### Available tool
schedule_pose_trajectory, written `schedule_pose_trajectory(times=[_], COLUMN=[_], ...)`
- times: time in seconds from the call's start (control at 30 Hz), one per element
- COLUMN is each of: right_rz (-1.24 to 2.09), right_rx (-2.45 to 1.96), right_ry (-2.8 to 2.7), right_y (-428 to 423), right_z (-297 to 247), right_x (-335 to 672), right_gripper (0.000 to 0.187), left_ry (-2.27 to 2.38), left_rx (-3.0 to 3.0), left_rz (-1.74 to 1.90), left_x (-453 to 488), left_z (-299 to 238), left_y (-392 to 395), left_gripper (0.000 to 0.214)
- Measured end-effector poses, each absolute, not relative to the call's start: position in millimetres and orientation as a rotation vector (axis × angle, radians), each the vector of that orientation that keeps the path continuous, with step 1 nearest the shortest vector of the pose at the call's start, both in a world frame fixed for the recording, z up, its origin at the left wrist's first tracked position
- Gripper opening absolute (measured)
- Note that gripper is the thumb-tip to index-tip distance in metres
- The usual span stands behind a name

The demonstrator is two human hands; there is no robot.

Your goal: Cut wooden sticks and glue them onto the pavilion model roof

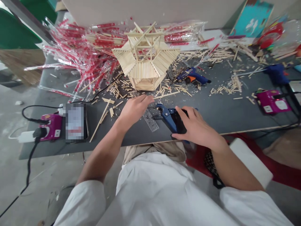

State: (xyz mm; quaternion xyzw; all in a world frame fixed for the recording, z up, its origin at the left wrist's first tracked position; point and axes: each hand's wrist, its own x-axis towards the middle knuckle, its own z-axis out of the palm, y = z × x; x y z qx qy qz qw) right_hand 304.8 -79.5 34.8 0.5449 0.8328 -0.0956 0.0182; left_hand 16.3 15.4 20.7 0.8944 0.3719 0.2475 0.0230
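My left hand [136, 110] is closed, its fingertips at the near end of a thin wooden stick [166, 94], which points right. Just below those fingers a clear plastic ruler [151, 121] lies on the table, partly covered. My right hand [197, 127] is spread over a blue-handled cutter [168, 117], thumb and fingers apart on either side of its handles. The cutter's jaws point left toward the ruler, and its handles are partly hidden under my palm. Behind both hands stands a small pavilion model [147, 69] of wooden sticks with a flared roof.
Blue glue guns [196, 76] [277, 73] lie to the right among stick offcuts. Red-and-clear plastic wrappers [87, 50] pile at the back left. Purple power sockets [274, 102] [53, 127] with cords sit at both sides. A phone [75, 122] lies at left, near loose sticks [100, 121].
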Motion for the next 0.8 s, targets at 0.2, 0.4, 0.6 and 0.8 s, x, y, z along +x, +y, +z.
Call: schedule_pose_trajectory(times=[0.2, 0.4, 0.6, 0.8], right_rz=[-0.129, -0.753, -1.625, -1.755], right_rx=[1.828, 2.224, 2.321, 2.373], right_ry=[2.576, 2.452, 2.342, 2.32], right_y=[-90.0, -95.1, -93.8, -93.7], right_z=[35.5, 44.1, 40.2, 39.9], right_x=[290.3, 285.0, 270.2, 256.2], right_gripper=[0.064, 0.044, 0.038, 0.044], left_ry=[1.285, 1.304, 1.233, 1.281], left_rx=[2.746, 2.727, 2.676, 2.659], left_rz=[0.802, 0.905, 1.034, 1.014], left_x=[18.2, 19.2, 18.6, 18.5], left_z=[21.7, 21.2, 14.0, 18.3], left_y=[13.9, 14.2, 16.9, 14.7], left_gripper=[0.031, 0.032, 0.035, 0.032])
